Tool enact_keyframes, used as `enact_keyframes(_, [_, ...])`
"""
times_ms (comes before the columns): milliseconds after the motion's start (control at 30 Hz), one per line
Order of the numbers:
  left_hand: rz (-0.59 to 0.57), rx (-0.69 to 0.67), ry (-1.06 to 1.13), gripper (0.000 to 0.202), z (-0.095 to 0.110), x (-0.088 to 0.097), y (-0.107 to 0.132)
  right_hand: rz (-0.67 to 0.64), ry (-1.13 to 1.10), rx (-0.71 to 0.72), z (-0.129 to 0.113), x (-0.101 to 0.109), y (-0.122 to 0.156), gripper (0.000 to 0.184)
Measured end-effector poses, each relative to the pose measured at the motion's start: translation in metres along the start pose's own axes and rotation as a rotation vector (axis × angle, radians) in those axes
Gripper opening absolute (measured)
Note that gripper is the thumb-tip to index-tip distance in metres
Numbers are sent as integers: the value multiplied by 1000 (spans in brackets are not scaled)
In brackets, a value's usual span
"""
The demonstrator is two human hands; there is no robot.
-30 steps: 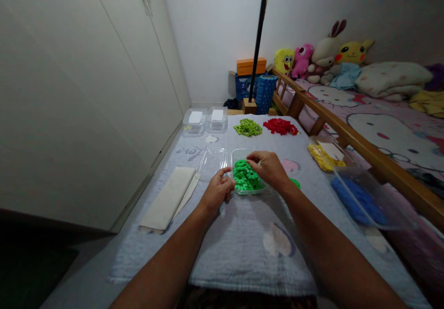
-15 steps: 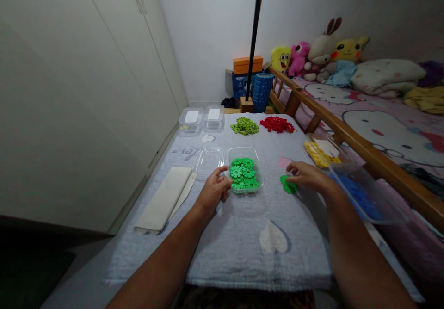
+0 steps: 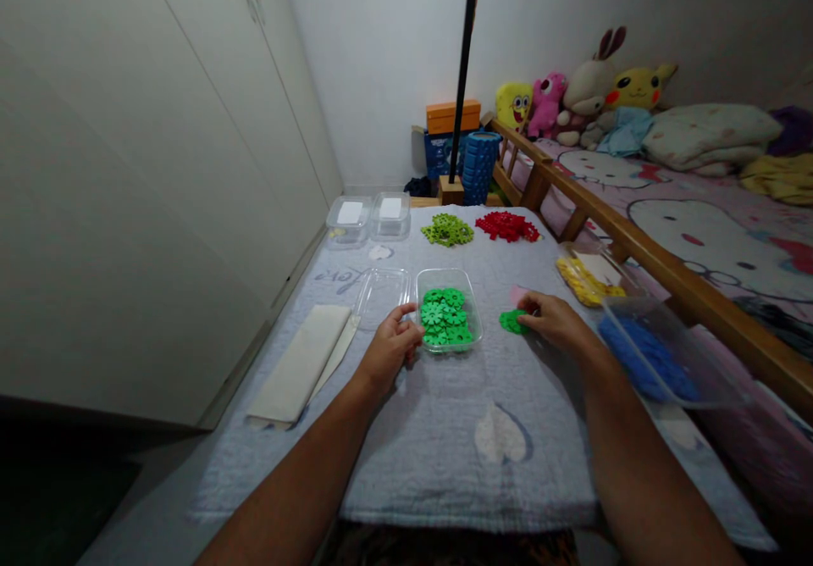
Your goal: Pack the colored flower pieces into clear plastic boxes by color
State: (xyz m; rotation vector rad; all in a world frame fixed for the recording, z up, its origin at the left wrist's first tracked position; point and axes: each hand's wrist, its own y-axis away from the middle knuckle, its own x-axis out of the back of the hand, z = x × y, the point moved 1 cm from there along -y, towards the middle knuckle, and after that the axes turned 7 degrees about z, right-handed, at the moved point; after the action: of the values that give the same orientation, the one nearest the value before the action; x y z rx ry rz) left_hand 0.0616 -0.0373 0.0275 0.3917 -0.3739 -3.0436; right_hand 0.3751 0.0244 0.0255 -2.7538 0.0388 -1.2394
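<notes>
A clear plastic tub (image 3: 471, 288) half full of bright green flower-shaped pieces (image 3: 445, 317) stands on the grey cloth in front of me. My left hand (image 3: 392, 349) grips the tub's left rim, fingers curled. My right hand (image 3: 551, 319) lies on the cloth to the right of the tub, fingers closed on a small heap of the same green pieces (image 3: 510, 322).
The tub's lid (image 3: 381, 295) lies left of it, beside a folded white cloth (image 3: 301, 364). Two lidded tubs (image 3: 369, 217), a lime-green pile (image 3: 448, 230) and a red pile (image 3: 506, 226) are farther back. Tubs of yellow pieces (image 3: 583, 280) and blue pieces (image 3: 648, 357) stand at the right by the wooden bed rail (image 3: 635, 237).
My right hand left the tub, moved right to the loose green pieces on the cloth, and has now drawn them slightly left toward the tub. My left hand stayed on the rim.
</notes>
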Motion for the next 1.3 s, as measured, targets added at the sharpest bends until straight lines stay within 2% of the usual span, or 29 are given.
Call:
enact_keyframes(167, [-2, 7, 7, 61, 0, -1, 0, 110, -64, -15, 8, -2, 0, 13])
enact_keyframes(300, [5, 11, 8, 62, 0, -1, 0, 63, -204, -71, 1, 6, 2, 18])
enact_keyframes(433, [5, 10, 9, 63, 0, -1, -1, 77, -343, -40, -28, 16, 3, 26])
enact_keyframes(533, [1, 14, 14, 64, 0, -1, 0, 62, -368, 39, -59, 15, 3, 27])
enact_keyframes(667, [7, 19, 23, 66, 0, -1, 0, -41, -374, 169, -97, -4, 6, 22])
enact_keyframes(800, [5, 14, 18, 65, -1, -1, -1, -95, -220, 320, -112, -23, 7, 12])
enact_keyframes(900, [0, 9, 17, 64, -2, 0, -2, -19, -116, 342, -104, -20, 4, 14])
enact_keyframes(1000, [-7, 11, 18, 64, -1, 0, -2, 114, -16, 249, -79, -4, -3, 17])
enact_keyframes(1067, [-11, 10, 14, 63, -1, 0, -1, 146, 64, 164, -58, 8, -7, 17])
enact_keyframes(1167, [-15, 8, 3, 63, -1, 0, -1, 29, 165, 71, -31, 16, -8, 13])
enact_keyframes(1300, [-20, 6, -6, 63, -1, 1, -2, -109, 241, 50, -15, 5, -5, 15])
